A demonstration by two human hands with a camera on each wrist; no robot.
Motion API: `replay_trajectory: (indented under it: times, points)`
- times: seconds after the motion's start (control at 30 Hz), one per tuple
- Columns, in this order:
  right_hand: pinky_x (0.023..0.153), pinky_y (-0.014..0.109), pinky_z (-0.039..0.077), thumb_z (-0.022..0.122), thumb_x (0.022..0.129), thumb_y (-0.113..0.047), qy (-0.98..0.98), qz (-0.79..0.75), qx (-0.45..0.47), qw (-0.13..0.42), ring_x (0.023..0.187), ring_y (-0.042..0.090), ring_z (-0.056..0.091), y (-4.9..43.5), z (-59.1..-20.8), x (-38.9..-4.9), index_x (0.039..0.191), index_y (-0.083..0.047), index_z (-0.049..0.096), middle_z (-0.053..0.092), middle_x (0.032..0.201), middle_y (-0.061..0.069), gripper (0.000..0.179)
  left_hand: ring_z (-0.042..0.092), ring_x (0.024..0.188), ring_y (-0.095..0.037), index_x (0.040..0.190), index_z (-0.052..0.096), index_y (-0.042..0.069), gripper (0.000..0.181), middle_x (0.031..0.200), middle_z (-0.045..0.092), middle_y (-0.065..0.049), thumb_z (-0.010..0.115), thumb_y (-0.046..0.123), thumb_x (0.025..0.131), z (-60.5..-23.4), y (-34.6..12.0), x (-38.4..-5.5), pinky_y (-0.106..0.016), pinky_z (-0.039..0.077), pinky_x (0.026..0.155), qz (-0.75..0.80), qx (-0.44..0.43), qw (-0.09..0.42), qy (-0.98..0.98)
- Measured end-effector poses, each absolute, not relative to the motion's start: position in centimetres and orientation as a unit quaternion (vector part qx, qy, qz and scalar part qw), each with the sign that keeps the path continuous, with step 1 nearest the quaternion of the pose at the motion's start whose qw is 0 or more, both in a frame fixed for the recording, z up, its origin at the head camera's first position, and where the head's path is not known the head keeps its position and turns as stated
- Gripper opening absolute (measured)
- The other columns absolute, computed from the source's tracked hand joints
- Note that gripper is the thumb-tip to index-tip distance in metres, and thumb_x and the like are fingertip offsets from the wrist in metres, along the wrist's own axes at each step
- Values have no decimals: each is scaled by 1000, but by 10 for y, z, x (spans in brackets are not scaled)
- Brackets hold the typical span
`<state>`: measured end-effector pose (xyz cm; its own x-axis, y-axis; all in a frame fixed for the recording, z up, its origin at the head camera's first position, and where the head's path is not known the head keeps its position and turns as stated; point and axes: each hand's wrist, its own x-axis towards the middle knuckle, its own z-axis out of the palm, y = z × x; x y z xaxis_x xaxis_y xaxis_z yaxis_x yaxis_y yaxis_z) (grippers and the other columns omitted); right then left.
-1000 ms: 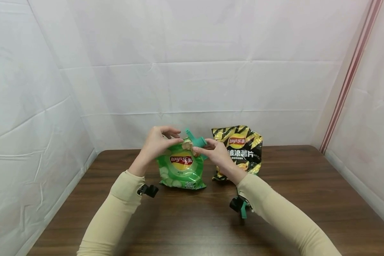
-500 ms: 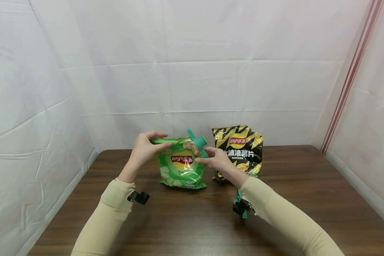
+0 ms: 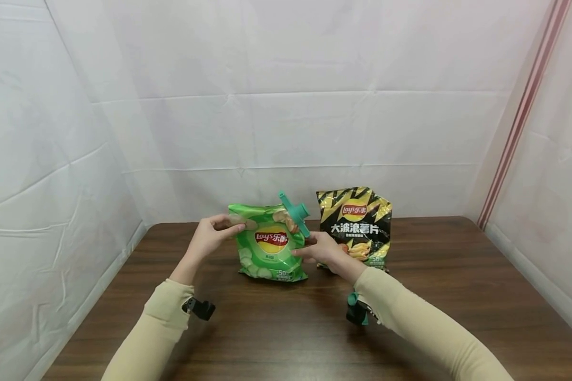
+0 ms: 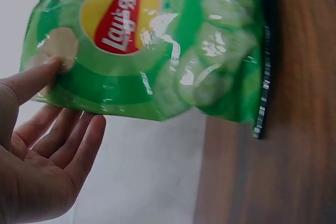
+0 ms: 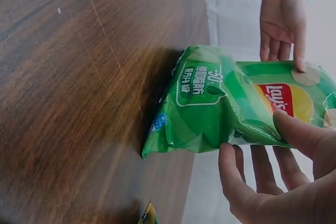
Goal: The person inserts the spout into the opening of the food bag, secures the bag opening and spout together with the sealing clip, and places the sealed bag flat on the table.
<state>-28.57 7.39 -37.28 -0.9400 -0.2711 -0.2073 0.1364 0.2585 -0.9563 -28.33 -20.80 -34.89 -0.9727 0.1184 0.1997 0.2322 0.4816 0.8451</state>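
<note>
"Head view: how does the green bag (image 3: 267,259) look?"
"Glossy, creased, red-and-yellow logo (image 3: 271,239), upright on the brown table (image 3: 276,328), a teal clip (image 3: 297,214) across its top right corner."
"Who holds it?"
"Left hand (image 3: 209,236) and right hand (image 3: 326,248) each pinch a side edge."

A shiny green chip bag (image 3: 267,259) stands upright on the table (image 3: 276,333), a teal clip (image 3: 297,213) slanting across its top right corner.
</note>
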Motion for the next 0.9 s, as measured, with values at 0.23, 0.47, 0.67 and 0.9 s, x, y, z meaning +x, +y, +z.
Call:
replay_trajectory:
  times: [0.23, 0.47, 0.67, 0.9]
  points:
    - [89, 47, 51, 73, 81, -5, 762, -623, -41, 173, 101, 28, 66, 74, -375, -285, 122, -2, 61, 63, 121, 17, 43, 67, 97, -26, 119, 64, 1, 43, 113, 66, -20, 63, 35, 91, -361, -209, -283, -35, 56, 80, -524, -104, 17, -845]
    - [83, 46, 54, 71, 83, -2, 749, -640, -31, 170, 98, 31, 67, 73, -376, -285, 124, 2, 58, 61, 122, 21, 44, 62, 107, -36, 126, 57, -3, 43, 119, 60, -26, 55, 28, 97, -366, -209, -283, -37, 55, 83, -559, -111, -19, -821]
    - [81, 44, 55, 71, 83, -4, 747, -645, -36, 157, 96, 30, 68, 74, -379, -286, 121, 2, 61, 63, 118, 20, 39, 63, 105, -35, 128, 54, -6, 42, 120, 58, -29, 51, 24, 99, -368, -209, -283, -34, 56, 82, -578, -112, -21, -808]
    - [81, 44, 55, 68, 87, -9, 741, -654, -34, 145, 94, 26, 69, 72, -383, -290, 117, 1, 65, 63, 116, 17, 31, 68, 87, -29, 125, 56, -6, 40, 106, 65, -24, 51, 24, 99, -369, -211, -284, -29, 57, 71, -570, -87, 8, -817]
